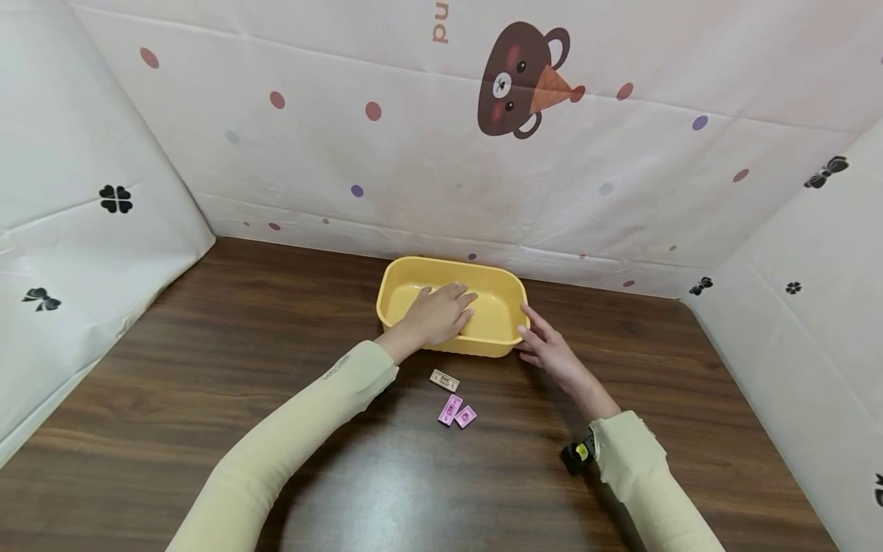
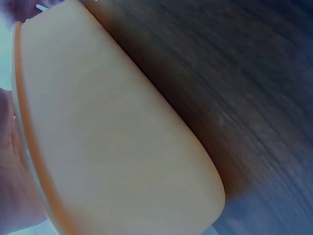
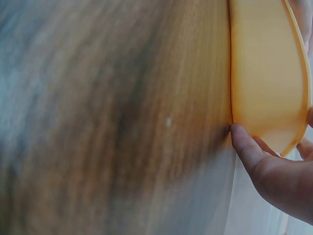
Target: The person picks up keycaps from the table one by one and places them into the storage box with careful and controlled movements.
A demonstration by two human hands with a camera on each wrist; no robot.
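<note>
A yellow plastic bin (image 1: 491, 314) stands on the table near the back wall. My left hand (image 1: 441, 313) reaches over its near rim, fingers extended above the inside; in the left wrist view part of that hand (image 2: 19, 181) shows past the rim. At the bin's right end is my right hand (image 1: 552, 356), fingers spread along the rim and end wall. In the right wrist view, one of its fingertips (image 3: 237, 129) touches the bin's lower corner. Nearer me lie a small beige banknote-like slip (image 1: 444, 380) and two pink ones, the left (image 1: 450, 410) and the right (image 1: 465, 416).
The dark wood-grain table (image 1: 228, 368) is enclosed by white printed cloth at the back (image 1: 428, 161), left (image 1: 62, 245) and right (image 1: 828, 261). A small black device (image 1: 576, 455) sits at my right wrist.
</note>
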